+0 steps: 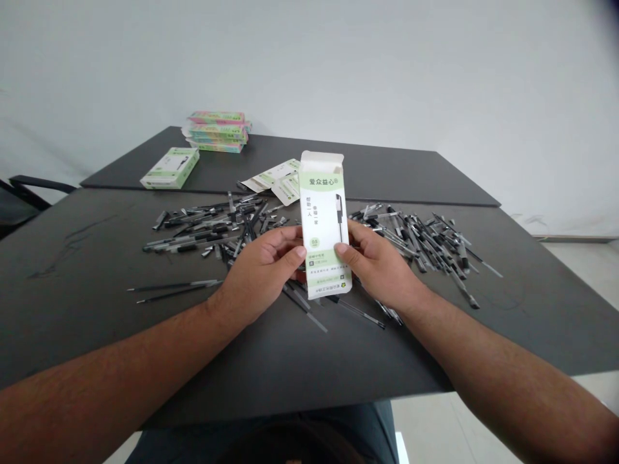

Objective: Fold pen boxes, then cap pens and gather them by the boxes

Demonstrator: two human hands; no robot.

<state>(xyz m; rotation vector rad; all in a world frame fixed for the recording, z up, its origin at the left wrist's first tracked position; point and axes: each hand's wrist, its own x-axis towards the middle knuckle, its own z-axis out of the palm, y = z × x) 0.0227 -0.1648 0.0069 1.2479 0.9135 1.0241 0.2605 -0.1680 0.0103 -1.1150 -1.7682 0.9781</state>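
Note:
Between my two hands stands a white and green pen box point(323, 225), held upright above the table with its top flap raised. My left hand point(265, 261) grips its left edge, thumb on the front. From the right, my right hand point(380, 261) pinches the other edge, its thumb over the printed pen picture. Behind and below the box spreads a heap of black and clear gel pens point(207, 225), which continues to the right as a second pile point(428, 238). Whether anything is inside the box cannot be seen.
Flattened pen boxes point(278, 177) lie just behind the pens. A closed-looking pen box point(170, 167) sits at the back left, near a stack of colourful boxes point(218, 132). Two thin refills point(174, 290) lie left. A chair arm point(43, 183) stands beside the dark table point(97, 258).

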